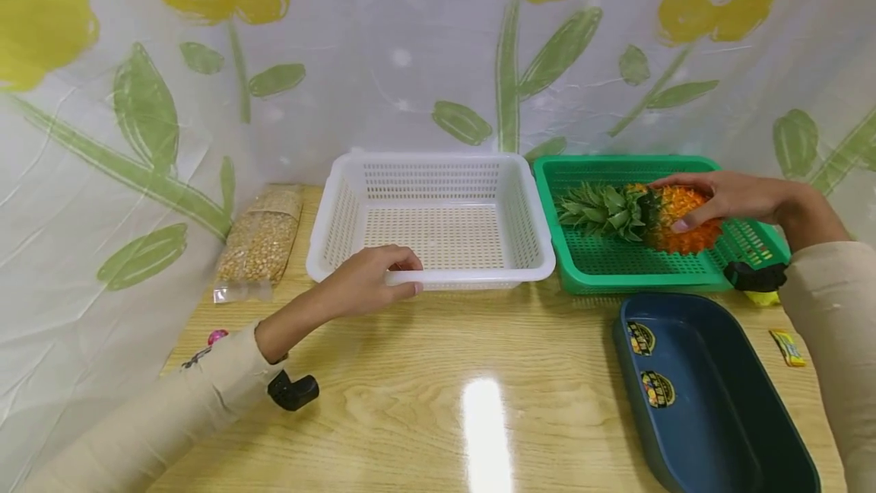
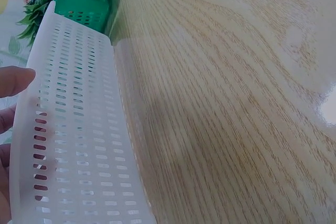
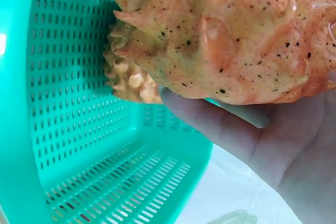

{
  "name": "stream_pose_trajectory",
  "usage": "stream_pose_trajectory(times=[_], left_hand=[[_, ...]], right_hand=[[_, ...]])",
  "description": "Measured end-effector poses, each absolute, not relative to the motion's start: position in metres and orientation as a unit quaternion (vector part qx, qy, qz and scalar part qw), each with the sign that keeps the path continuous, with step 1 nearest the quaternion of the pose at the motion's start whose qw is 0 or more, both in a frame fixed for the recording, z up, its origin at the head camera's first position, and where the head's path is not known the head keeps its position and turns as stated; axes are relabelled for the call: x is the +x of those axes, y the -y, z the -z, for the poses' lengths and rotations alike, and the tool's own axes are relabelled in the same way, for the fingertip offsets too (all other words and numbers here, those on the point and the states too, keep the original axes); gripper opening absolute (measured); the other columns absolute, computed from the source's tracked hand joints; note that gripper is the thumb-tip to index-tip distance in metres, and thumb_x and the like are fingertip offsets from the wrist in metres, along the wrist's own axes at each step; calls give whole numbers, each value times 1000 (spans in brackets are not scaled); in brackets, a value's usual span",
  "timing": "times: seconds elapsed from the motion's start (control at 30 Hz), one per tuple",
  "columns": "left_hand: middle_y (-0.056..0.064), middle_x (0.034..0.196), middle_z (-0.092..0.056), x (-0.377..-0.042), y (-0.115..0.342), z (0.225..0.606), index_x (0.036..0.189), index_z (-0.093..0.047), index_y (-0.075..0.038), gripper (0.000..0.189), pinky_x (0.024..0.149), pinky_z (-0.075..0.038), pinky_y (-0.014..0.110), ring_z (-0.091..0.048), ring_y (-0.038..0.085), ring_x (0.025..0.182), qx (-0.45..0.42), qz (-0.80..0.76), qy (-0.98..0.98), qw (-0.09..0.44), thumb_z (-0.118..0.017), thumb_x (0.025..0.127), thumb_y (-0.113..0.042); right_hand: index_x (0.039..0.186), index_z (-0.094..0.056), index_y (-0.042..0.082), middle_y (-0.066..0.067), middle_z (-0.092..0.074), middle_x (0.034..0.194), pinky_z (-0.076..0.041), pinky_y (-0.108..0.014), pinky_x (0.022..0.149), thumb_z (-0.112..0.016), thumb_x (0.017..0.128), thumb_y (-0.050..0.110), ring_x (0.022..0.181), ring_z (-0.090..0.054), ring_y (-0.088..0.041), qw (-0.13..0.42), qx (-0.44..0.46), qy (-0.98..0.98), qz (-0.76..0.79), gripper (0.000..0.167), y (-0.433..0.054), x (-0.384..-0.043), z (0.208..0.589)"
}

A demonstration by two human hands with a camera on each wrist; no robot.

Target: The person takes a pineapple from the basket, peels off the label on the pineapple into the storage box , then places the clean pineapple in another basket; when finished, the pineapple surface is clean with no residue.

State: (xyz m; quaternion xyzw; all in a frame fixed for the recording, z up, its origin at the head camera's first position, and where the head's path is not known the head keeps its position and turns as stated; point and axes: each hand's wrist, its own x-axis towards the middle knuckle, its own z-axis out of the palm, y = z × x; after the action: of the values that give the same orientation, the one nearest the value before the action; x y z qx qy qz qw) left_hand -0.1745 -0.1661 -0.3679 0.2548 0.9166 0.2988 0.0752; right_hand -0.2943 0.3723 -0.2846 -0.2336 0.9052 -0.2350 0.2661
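My left hand (image 1: 372, 280) grips the near rim of a white slotted plastic basket (image 1: 431, 278). Its thumb (image 2: 18, 81) lies at the outer side, and fingers show through the slots from inside. To the right, a green slotted basket (image 1: 643, 280) holds a pineapple (image 1: 694, 238) on its side, leafy crown (image 1: 602, 211) pointing left. My right hand (image 1: 739, 200) holds the orange, spiky body, fingers over the far side and thumb on the near side. In the right wrist view, the speckled skin fills the top, with a bumpy tan shape (image 3: 134, 83) behind it.
A deep blue tray (image 1: 718, 394) with two stickers stands in front of the green basket. Beside it lies a small yellow packet (image 1: 787, 347). At far left are a bag of corn kernels (image 1: 256, 242) and a small pink item (image 1: 217, 336). A flowered curtain (image 1: 342, 74) hangs behind.
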Motion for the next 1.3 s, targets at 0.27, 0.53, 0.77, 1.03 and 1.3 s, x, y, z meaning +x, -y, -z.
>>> stream_pose_trajectory(times=[0.27,0.53,0.77,1.03,1.3], left_hand=[[-2,105,-70,-175,165,366,107,-69,-17,19,89,-52,42,-64,18,100,259,-301,-915,72,-72,94,-30],[-1,109,-70,-175,164,366,110,-69,-16,21,92,-52,43,-64,20,104,264,-296,-915,74,-71,95,-31],[-1,110,-70,-176,165,367,110,-68,-17,20,91,-52,43,-64,20,104,257,-291,-918,77,-71,94,-31],[-1,113,-70,-176,167,368,112,-68,-17,23,92,-52,43,-64,20,106,260,-288,-919,77,-70,95,-33],[-2,109,-70,-176,165,368,110,-68,-18,21,90,-52,41,-63,18,102,246,-290,-921,83,-72,94,-31]], right_hand=[[158,-25,6,-34,-6,162,-37,-74,97,-67,95,19,141,-14,-62,306,-199,-897,248,77,-378,-304,291],[161,-10,3,-38,4,160,-49,-61,96,-64,98,23,137,-31,-60,379,-165,-875,253,85,-385,-315,299],[161,-1,2,-38,-2,159,-54,-49,89,-63,98,23,113,-59,-31,416,-135,-855,278,90,-385,-322,305],[161,3,5,4,-33,65,-48,-40,73,-61,100,26,58,-36,-11,459,-111,-840,268,91,-375,-325,303],[160,5,1,-16,-52,91,-51,-46,88,-60,101,28,73,-47,-18,458,-111,-845,252,92,-373,-326,303]])
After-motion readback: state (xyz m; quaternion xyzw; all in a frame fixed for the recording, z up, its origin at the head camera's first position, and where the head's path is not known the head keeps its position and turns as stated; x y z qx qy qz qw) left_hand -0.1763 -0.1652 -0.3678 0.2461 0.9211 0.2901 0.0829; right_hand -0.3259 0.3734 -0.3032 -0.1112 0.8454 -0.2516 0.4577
